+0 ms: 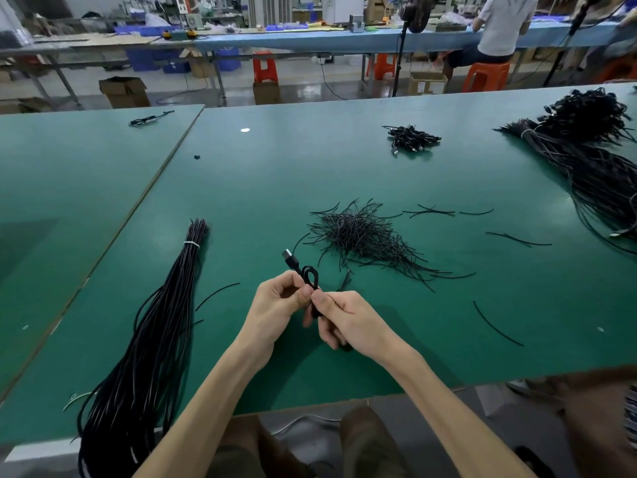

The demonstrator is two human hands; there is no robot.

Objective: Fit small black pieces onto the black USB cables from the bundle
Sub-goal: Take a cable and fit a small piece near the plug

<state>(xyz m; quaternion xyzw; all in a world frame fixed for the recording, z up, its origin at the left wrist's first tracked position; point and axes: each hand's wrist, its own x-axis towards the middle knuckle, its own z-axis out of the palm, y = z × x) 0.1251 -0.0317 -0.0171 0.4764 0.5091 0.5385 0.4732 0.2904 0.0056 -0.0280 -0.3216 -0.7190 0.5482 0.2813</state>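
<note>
1. Both hands are up over the table, close together. The left hand pinches the cable between thumb and curled fingers, just under its small loop.
2. The right hand meets it thumb to thumb. Its fingers are curled in tight, nipping the same cable right below the loop. I cannot tell whether a piece is tucked in there too.
3. The plug pokes up and away from the left fingers, metal tip free.
4. My read on handling: this cable is light and limp and holds a coil only while it is pinched. It is best gripped right at the loop's crossing, not at the plug.
5. The pieces lie heaped just beyond the hands, with stray ones scattered round. They look thin, springy and nearly weightless, so they are likely to snag each other. One should be drawn out by its end.
6. The bundle lies to the left, tied with a white band, its tail hanging off the near edge. It looks heavy as a mass, so pull single cables.
7. A small heap of coiled cables lies far across the table, and a large dark mass sits at far right.
</note>
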